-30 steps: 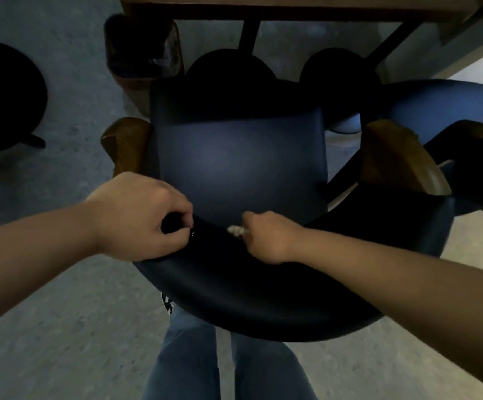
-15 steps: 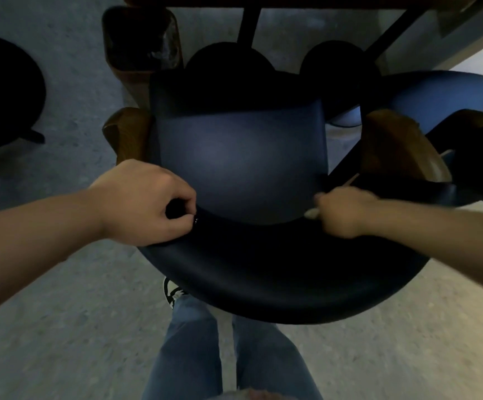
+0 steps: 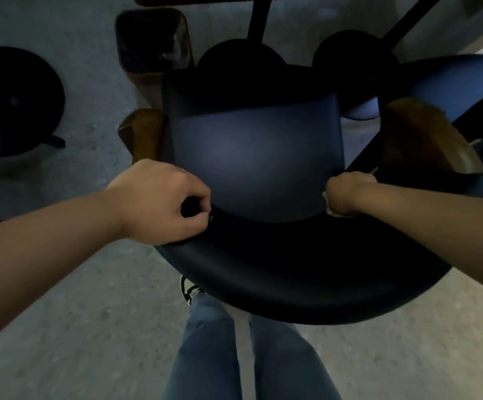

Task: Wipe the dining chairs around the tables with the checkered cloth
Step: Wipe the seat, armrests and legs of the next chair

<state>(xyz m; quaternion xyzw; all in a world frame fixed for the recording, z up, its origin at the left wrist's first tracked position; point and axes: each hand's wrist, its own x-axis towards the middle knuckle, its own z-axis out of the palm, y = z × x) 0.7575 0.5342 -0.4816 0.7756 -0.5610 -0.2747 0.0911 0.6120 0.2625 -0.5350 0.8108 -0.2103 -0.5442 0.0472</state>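
Cloth (image 3: 330, 210) — soft, light, likely limp; only a pale scrap shows, bunched in the right hand (image 3: 345, 193), curled tight, at the chair (image 3: 263, 157) backrest's right end. Best held wadded. Left hand (image 3: 159, 202) — fingers gripping the backrest's top edge.

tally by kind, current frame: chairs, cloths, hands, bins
Chairs: 2, the near dark blue chair gripped on its backrest by the left hand, and a second blue chair at right.
Cloths: 1, the cloth, mostly hidden in the right hand.
Hands: 2.
Bins: 1, the bin under the table.
Total: 6
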